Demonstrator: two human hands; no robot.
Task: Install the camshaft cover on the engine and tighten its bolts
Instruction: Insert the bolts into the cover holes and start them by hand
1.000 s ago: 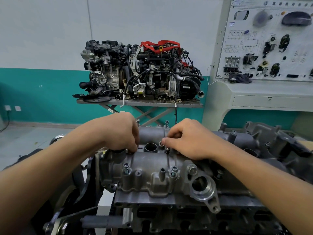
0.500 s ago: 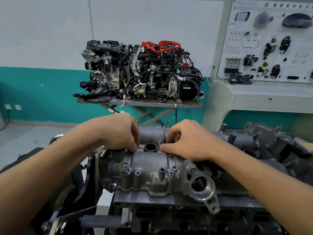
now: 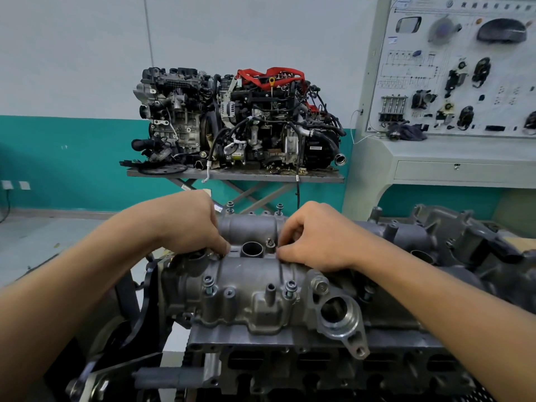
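The camshaft cover (image 3: pixel 255 285) sits on the engine (image 3: pixel 290 364) at near centre, with bolts (image 3: pixel 290 286) standing along its near and far edges. The left hand (image 3: pixel 188 224) and right hand (image 3: pixel 316 236) rest on its top either side of a round bore (image 3: pixel 251 249), fingers curled down. Whether either pinches anything cannot be told. One bolt (image 3: pixel 270 243) stands just left of the right fingertips. Far behind, display engines (image 3: pixel 237 120) sit on a grey table (image 3: pixel 232 176), with a training panel (image 3: pixel 464 68) to the right.

Left grip (image 3: pixel 190 227), right grip (image 3: pixel 316 239), both curled
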